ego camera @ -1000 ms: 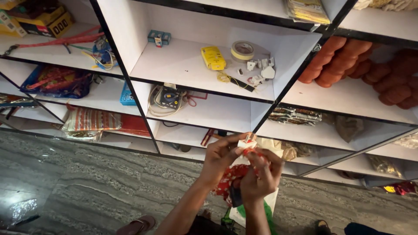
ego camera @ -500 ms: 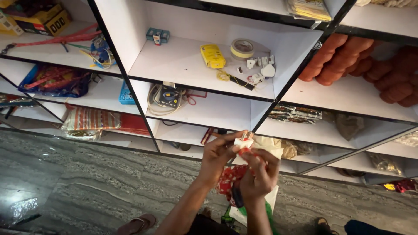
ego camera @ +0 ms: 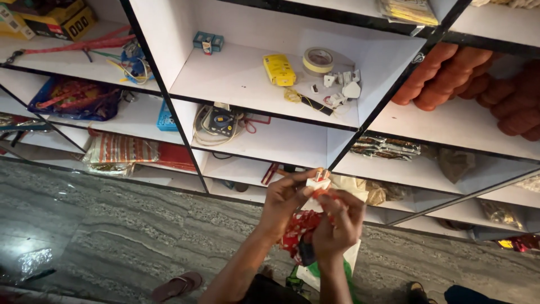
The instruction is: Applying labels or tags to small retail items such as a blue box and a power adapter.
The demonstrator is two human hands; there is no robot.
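Bright, even light; wide-angle lens bends the shelves [ego camera: 270, 115]; slight softness throughout

We see white shelves [ego camera: 247, 84] edged black, a yellow box [ego camera: 279, 69], orange-brown rolls [ego camera: 450, 76] at right, grey veined floor [ego camera: 112, 236], and perhaps a red patterned cloth [ego camera: 297, 231] near us.

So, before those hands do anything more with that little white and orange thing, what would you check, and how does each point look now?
1. Both hands on the piece: left hand and right hand meet at the small white and orange item: ok.
2. Grip firm: fingers hide most of it: cannot tell.
3. Red patterned bag under the hands, supported: cannot tell.
4. Shelf ahead has bare space: ok.
5. Floor underfoot: a sandal lies near: not ok.
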